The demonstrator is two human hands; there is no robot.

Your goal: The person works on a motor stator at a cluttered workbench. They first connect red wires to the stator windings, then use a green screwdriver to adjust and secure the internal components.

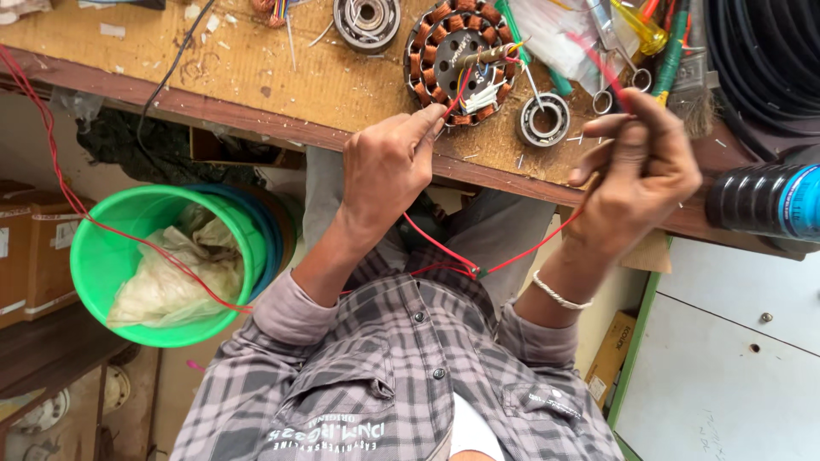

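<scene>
**Two hands pinch red wires at the motor coil**

A wooden desk (256, 68) runs across the top. Below its edge stands a green bucket (102, 256) with a crumpled plastic bag inside. On the desk lies a round motor stator (444, 51) with copper coils all around it. A small steel bearing (543, 119) sits just beside it.

The left hand (389, 162) is at the desk edge. Its fingers (427, 115) are closed tight, pinching a red wire (440, 248) right at the stator's rim. The wire runs down to the person's checked shirt.

The right hand (636, 175) is curled up near the bearing. Its fingers (619, 124) grip another red wire end, held up above the desk.
</scene>
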